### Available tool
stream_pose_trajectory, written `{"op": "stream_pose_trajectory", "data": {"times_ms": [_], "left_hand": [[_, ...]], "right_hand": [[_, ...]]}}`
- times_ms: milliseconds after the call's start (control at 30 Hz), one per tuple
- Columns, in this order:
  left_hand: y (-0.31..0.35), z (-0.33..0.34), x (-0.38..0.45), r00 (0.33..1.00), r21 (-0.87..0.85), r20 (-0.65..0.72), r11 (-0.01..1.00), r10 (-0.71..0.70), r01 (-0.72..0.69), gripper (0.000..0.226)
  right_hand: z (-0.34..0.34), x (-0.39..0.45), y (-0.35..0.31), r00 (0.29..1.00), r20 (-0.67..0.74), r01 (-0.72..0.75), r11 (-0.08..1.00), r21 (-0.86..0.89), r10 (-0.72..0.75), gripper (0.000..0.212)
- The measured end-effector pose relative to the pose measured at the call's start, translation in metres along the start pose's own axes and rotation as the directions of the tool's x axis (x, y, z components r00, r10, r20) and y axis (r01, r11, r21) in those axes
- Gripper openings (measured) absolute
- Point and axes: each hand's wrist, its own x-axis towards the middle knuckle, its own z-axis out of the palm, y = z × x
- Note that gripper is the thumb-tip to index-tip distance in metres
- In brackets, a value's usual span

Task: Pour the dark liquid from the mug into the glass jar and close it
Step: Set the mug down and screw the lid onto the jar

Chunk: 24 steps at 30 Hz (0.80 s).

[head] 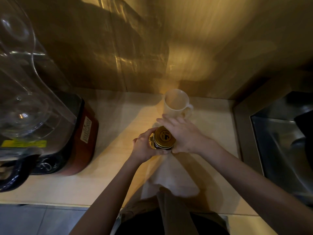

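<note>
while both hands were closed around the glass jar [158, 145], it stood upright near the middle of the pale counter [108, 168], on the far end of a white cloth [171, 177] that ran back toward the person. the left hand [144, 146] was wrapped around the jar's body from the left, fingers curled round its side. the right hand [182, 133] was laid over the right edge of the gold lid [164, 137], thumb under the rim at the near side and fingers spread past the far side; the lid sat on the jar's mouth, though how tightly i could not tell. dark contents showed through the glass below the lid. just behind the right hand's fingertips stood the white mug [177, 105], upright, its handle turned to the right, its inside pale. a blender [50, 133] with a clear jug and a red and black base filled the left of the counter, well apart from the jar. a steel sink [279, 150] lay off to the right, beyond the counter's edge. a shiny golden wall [152, 48] rose behind the mug.
</note>
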Motion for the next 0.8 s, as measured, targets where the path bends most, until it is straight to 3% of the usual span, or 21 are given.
{"op": "stream_pose_trajectory", "data": {"times_ms": [433, 800], "left_hand": [[0.001, -0.001, 0.000, 1.000, 0.049, 0.018, 0.999, 0.001, -0.002, 0.104], [0.001, -0.001, -0.002, 1.000, 0.067, 0.001, 0.998, 0.016, -0.017, 0.102]], "right_hand": [[0.010, 0.012, -0.002, 0.999, -0.029, 0.017, 0.994, -0.104, -0.020, 0.091], [0.020, 0.010, 0.005, 0.995, -0.100, 0.012, 1.000, 0.008, -0.011, 0.088]]}}
